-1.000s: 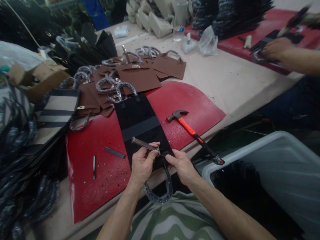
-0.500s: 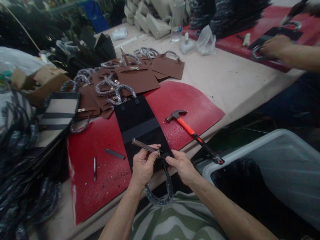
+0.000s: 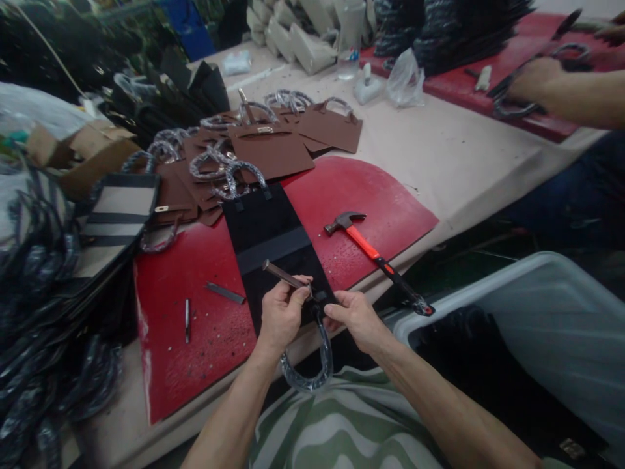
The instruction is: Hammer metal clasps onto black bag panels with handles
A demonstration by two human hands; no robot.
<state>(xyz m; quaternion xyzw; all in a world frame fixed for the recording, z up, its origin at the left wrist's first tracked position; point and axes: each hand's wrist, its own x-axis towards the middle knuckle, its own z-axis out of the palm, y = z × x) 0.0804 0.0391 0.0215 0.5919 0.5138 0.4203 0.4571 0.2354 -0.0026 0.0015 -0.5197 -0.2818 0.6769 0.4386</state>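
Note:
My left hand (image 3: 282,312) is closed around a metal punch (image 3: 283,274), which slants across the lower part of a black bag panel (image 3: 266,225). The punch's other end is by the base of a plastic-wrapped handle (image 3: 308,383) that loops over the table's near edge. My right hand (image 3: 355,318) pinches the panel's near right edge, beside that handle. A second wrapped handle is on the panel's far end. To the right lies a claw hammer (image 3: 364,241) with an orange and black grip.
The panel lies on a red board (image 3: 195,371) with a slim metal rod (image 3: 187,320) and a flat dark strip (image 3: 224,292). Brown bag panels (image 3: 271,153) pile up behind. A grey bin (image 3: 537,286) stands at right. Another person's hand (image 3: 537,81) works at the far right.
The punch's tip end has shifted slightly at the handle base, and my left hand has turned a little. My right hand stays at the panel's edge. The view has moved slightly.

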